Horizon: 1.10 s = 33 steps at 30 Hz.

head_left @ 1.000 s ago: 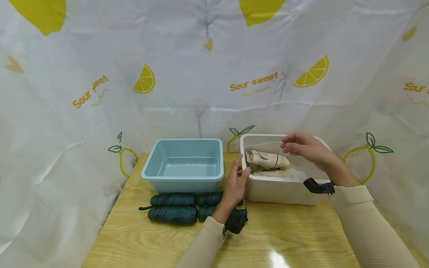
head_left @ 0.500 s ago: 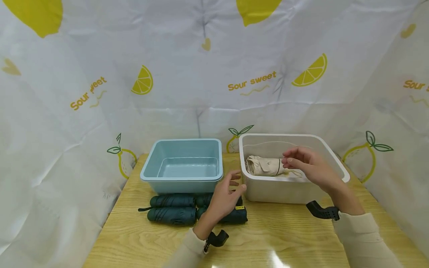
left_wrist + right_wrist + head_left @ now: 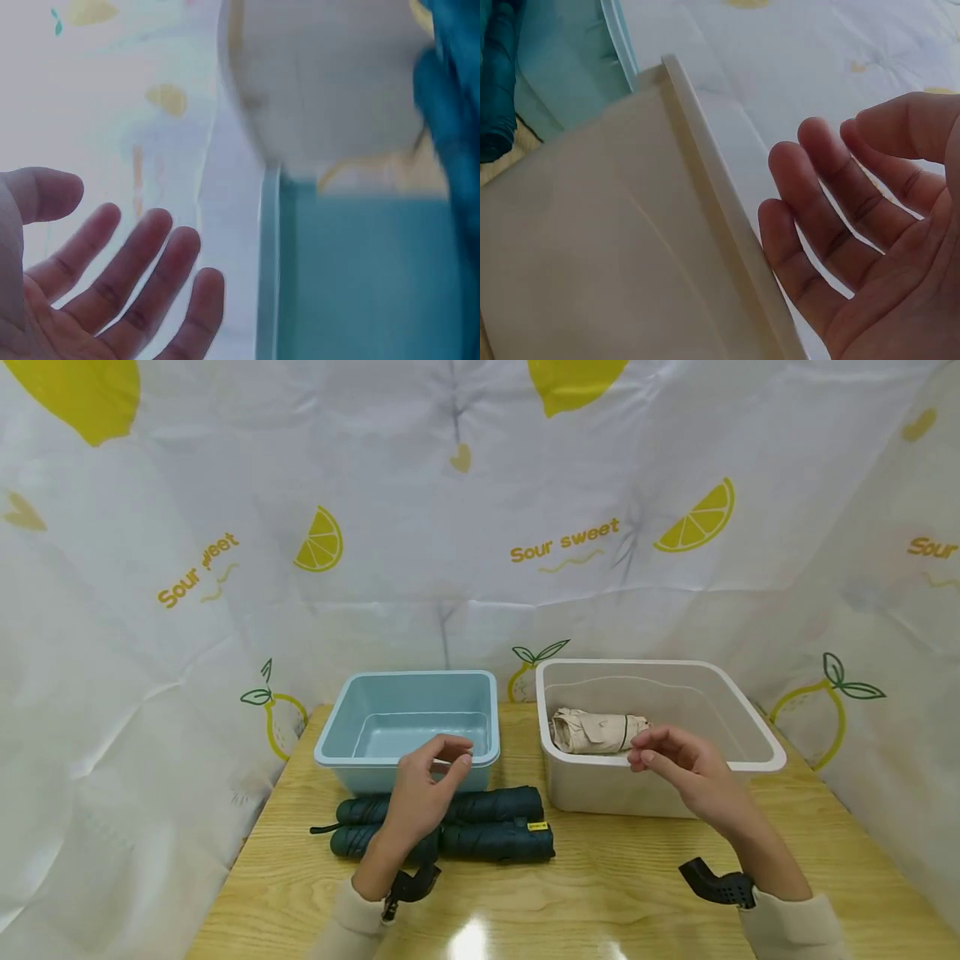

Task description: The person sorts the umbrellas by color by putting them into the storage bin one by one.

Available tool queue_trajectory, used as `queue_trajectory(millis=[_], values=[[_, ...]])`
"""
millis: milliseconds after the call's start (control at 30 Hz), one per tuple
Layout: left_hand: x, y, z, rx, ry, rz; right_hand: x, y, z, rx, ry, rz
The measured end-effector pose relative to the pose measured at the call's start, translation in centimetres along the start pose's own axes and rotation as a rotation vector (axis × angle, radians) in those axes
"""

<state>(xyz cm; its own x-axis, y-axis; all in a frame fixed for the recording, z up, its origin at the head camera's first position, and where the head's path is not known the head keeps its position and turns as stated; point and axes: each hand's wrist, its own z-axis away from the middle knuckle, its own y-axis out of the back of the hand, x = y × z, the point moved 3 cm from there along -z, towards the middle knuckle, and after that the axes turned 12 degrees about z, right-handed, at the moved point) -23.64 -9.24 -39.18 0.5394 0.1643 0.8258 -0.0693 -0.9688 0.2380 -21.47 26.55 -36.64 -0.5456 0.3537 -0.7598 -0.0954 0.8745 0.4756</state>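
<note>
My left hand hovers with relaxed fingers in front of the light blue bin, over several dark green folded umbrellas that lie in two rows on the table. Nothing is in it; the left wrist view shows its fingers spread apart. Loosely bent and holding nothing, my right hand is at the front rim of the white bin. Inside that bin, against its left side, lies a beige folded umbrella. In the right wrist view the fingers overlap the bin's rim.
Both bins stand side by side at the back of the wooden table, with a narrow gap between them. A white lemon-print curtain encloses the back and sides. The blue bin's visible floor is bare.
My left hand has left the white bin's corner and moved left to over the dark umbrellas. My right hand has come down and toward me, out from over the white bin's inside.
</note>
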Motion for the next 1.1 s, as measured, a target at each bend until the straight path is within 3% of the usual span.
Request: queue_trajectory(millis=[133,267,567,767,900,1100], values=[[-0.6,3.6,-0.3,0.110,-0.029,-0.066,-0.1,-1.2,0.8,-0.016,0.037,-0.033],[-1.7,6.9,-0.1,0.217,-0.038,-0.141,0.0,-2.7,1.6,-0.053,0.025,-0.039],[-3.6,12.5,0.0,0.437,0.071,-0.185,1.9,-7.3,2.0,-0.134,-0.018,-0.026],[-5.4,14.5,0.1,0.502,0.155,-0.219,3.3,-10.4,2.4,-0.159,-0.153,0.120],[-6.9,14.8,0.3,0.542,0.187,-0.260,4.3,-11.9,2.7,-0.162,-0.183,0.181],[-8.8,15.3,0.8,0.519,0.309,-0.195,5.6,-13.6,2.9,-0.226,-0.214,0.247]])
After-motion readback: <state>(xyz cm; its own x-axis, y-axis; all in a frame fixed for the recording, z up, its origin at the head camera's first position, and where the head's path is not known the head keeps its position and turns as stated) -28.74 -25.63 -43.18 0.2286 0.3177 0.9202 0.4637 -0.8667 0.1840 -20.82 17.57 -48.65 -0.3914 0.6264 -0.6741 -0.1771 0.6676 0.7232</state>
